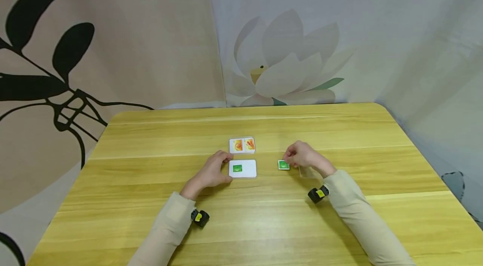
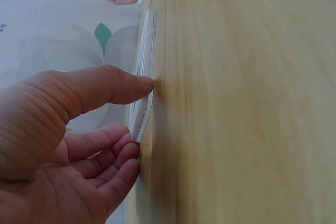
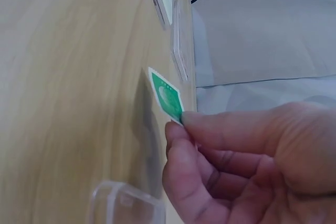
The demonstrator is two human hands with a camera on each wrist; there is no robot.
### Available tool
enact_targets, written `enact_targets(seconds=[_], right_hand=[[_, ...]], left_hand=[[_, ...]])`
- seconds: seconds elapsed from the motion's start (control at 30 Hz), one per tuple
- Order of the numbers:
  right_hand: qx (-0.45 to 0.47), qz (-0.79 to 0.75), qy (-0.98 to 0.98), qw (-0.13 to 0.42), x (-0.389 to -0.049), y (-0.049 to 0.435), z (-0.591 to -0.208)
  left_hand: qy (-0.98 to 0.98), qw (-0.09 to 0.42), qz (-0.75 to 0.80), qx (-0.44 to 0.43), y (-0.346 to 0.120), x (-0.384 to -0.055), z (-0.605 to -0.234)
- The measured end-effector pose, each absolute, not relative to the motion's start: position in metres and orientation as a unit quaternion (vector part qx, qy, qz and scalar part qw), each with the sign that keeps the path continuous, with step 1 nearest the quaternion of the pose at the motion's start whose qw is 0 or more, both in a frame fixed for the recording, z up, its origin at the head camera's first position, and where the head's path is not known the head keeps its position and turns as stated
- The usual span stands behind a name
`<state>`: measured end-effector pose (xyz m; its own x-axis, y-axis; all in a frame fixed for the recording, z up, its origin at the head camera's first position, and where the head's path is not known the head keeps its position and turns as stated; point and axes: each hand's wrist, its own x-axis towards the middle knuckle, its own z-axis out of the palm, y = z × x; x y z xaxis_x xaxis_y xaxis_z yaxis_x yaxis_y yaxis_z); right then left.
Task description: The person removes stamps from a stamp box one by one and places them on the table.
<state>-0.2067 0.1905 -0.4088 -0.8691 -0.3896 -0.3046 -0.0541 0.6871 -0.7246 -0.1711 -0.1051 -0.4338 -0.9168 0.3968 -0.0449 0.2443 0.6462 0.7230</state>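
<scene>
While the left hand (image 1: 212, 170) grips the near card (image 1: 249, 169) by its left end, right hand (image 1: 305, 158): pinches a loose green stamp (image 1: 283, 165) between thumb and fingertip, lifted off the table (image 1: 249, 232);
Loose stamp: right of the near card, well apart from it, about level with it in head view;
Near card: flat, long axis running left to right toward the loose stamp; plain white right half is the side facing it; another green stamp (image 1: 237, 168) sits on the left half;
Far card (image 1: 231, 146): just beyond, two orange stamps (image 1: 238, 145) on it;
Clear box (image 3: 136, 204): by the right wrist; faint in head view, cut off at the bottom of right wrist view;
Hidden: loose stamp's corner, under fingertips; artwork too small to make out
</scene>
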Motion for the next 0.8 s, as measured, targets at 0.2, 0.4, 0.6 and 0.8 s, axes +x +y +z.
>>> enact_targets(seconds=[0.2,0.4,0.6,0.8], right_hand=[[-0.125,-0.349,0.904,0.211,-0.206,0.19,-0.41],[-0.131,-0.315,0.922,0.185,-0.205,0.186,-0.41],[-0.148,-0.275,0.938,0.151,-0.204,0.182,-0.411],[-0.151,-0.262,0.942,0.146,-0.205,0.18,-0.413]], left_hand=[[0.902,0.1,0.381,0.176,-0.105,-0.172,-0.435],[0.903,0.097,0.379,0.176,-0.105,-0.172,-0.436],[0.902,0.1,0.381,0.177,-0.105,-0.171,-0.435],[0.902,0.101,0.382,0.176,-0.105,-0.171,-0.435]])
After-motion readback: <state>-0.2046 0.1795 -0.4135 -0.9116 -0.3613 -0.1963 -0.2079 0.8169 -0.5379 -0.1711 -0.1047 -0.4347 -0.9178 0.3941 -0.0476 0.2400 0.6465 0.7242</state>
